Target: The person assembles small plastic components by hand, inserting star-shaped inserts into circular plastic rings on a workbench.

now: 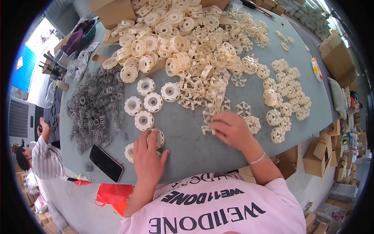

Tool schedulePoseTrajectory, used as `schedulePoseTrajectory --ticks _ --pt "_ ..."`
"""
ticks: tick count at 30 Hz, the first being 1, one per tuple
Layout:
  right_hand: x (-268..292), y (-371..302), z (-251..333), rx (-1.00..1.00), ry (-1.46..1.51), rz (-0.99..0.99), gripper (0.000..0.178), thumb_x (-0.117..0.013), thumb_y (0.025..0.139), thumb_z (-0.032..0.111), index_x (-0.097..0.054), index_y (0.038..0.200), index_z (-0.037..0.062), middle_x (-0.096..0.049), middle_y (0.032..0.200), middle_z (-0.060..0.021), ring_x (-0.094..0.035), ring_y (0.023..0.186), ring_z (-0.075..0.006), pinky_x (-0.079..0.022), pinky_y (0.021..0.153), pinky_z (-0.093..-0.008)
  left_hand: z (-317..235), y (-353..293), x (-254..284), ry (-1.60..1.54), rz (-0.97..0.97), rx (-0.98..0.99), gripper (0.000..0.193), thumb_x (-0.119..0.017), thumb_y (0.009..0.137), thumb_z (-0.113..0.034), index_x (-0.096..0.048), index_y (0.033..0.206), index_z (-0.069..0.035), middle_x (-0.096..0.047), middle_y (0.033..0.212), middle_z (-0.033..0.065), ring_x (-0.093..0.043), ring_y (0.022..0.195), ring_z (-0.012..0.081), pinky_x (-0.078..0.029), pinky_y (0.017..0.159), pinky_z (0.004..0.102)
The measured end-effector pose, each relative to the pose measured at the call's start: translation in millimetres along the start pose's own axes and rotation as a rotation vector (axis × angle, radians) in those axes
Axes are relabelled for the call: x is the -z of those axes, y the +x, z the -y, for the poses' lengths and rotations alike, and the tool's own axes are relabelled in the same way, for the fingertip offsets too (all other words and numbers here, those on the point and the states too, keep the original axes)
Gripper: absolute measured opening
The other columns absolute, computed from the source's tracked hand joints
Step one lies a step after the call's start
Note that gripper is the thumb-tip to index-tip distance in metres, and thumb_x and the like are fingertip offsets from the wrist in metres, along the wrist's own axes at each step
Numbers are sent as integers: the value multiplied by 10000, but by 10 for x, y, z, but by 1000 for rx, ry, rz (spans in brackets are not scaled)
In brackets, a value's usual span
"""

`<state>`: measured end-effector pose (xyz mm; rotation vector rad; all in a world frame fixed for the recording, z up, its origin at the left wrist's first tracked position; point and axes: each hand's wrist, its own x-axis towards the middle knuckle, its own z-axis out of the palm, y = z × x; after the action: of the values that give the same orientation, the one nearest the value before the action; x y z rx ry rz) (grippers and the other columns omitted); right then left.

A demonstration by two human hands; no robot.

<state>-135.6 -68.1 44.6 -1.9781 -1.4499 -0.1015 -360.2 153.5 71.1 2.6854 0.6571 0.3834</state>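
Apparently gathering spoked pieces (207, 127) with right hand (230, 128) half-curled; resting left hand (148, 158), fingers loosely parted, on white rings (161, 138). Cannot confirm either grip. Next, probably requires firm pinching.

The person's left hand (149, 160) is resting palm-down, fingers (142, 141) pointing forward, thumb (164, 157) standing apart; the right hand (232, 128) is angling leftward with bent fingers, its forearm (260, 158) slanting.

Pink shirt (278, 208): worn by the person at the bench's (183, 154) near edge
Lettering (206, 219): bold black capitals in rows, largest farthest from the bench
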Motion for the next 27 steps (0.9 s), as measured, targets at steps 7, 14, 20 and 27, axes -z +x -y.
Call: schedulePoseTrajectory --ticks 7,14,20,27 --pt "240 -268 194 -178 131 -20 468 -904 765 224 -694 1167 109 -676 1219 -114 -663 1093 -320 -559 924 -412 78 87 -59 -113 29 -29 658 -885 719 -88 -657 1336 -91 -609 1346 126 -620 1183 362 -512 987 461" --pt "17 -132 269 -438 81 45 373 -847 818 147 -692 1145 57 -698 1136 -96 -690 974 -253 -562 838 -366 130 91 66 -31 20 87 742 -907 697 -103 -624 1383 -96 -588 1352 134 -602 1218 364 -519 999 450" --pt "66 129 229 -300 122 -12 215 -757 884 65 -694 1089 43 -707 958 -101 -706 765 -233 -550 657 -336 136 135 73 -70 97 140 744 -939 659 -130 -652 1344 -89 -606 1302 129 -607 1202 365 -511 1012 447" --pt "168 161 78 -202 0 -187 235 -737 842 -24 -689 1051 72 -702 994 -94 -719 854 -267 -573 691 -353 61 165 34 -119 157 80 715 -937 650 -134 -656 1305 -72 -612 1258 140 -606 1175 375 -504 1006 462"
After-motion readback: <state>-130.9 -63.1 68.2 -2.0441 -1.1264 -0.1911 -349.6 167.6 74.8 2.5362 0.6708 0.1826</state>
